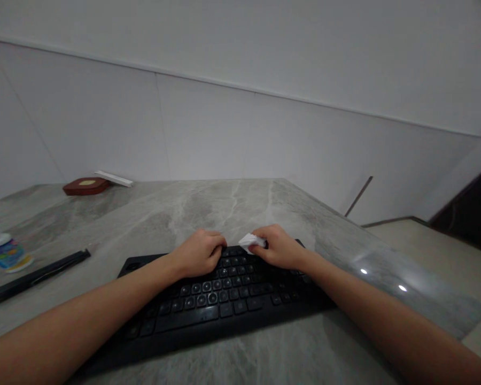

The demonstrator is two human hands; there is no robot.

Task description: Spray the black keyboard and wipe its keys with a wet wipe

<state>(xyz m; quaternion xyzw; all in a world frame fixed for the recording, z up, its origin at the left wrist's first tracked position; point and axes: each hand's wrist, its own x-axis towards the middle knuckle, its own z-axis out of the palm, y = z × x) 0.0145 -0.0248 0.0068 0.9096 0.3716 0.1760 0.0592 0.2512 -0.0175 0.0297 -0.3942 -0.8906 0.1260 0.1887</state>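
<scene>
A black keyboard (208, 299) lies on the grey marbled table, its space bar side towards me. My left hand (202, 251) rests over the top rows, fingers curled and closed on the keyboard's far edge. Pinched between the thumb and fingers of my right hand (278, 246) is a folded white wipe (247, 241), held at the far edge right of the middle. My forearms cover parts of the keyboard's left and right ends.
On the left are a long black bar (40, 275) and a white-lidded tub with a blue label (10, 254). A reddish-brown case (86, 186) and a white strip (114, 178) lie by the wall. The tabletop (224, 208) ends on the right above a pale floor.
</scene>
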